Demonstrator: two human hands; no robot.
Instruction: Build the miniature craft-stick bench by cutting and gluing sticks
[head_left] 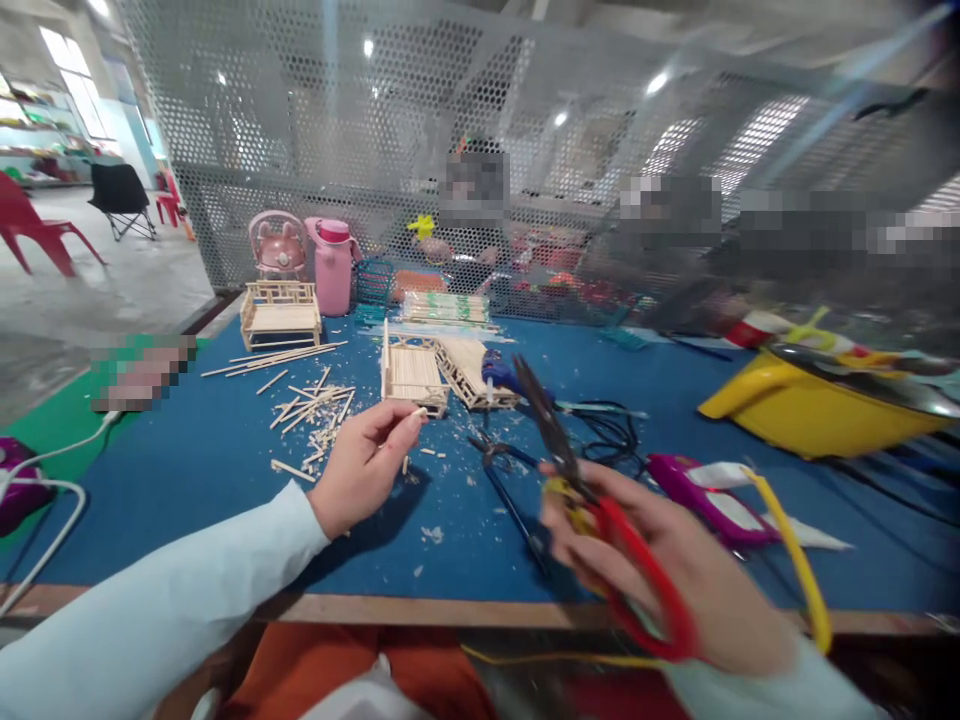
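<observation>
My left hand (365, 462) hovers over the blue table (187, 470) with its fingers pinched on a short wooden stick (415, 412). My right hand (679, 570) grips red-handled scissors (600, 515), fingers through the loops, dark blades pointing up and away to the left. The right hand is blurred by motion. Just beyond the left hand stands a small stick-built frame (412, 375), with another lattice piece (469, 372) beside it. Loose sticks (311, 405) and wood chips lie scattered to the left of the hand.
A finished stick bench (280, 312), a pink bottle (334, 265) and a pink fan (277, 245) stand at the back left. Pliers (499, 460), black cables (607, 425), a yellow tub (817, 405) and a purple glue gun (697, 490) lie right. A mesh screen (450, 120) backs the table; people sit behind it.
</observation>
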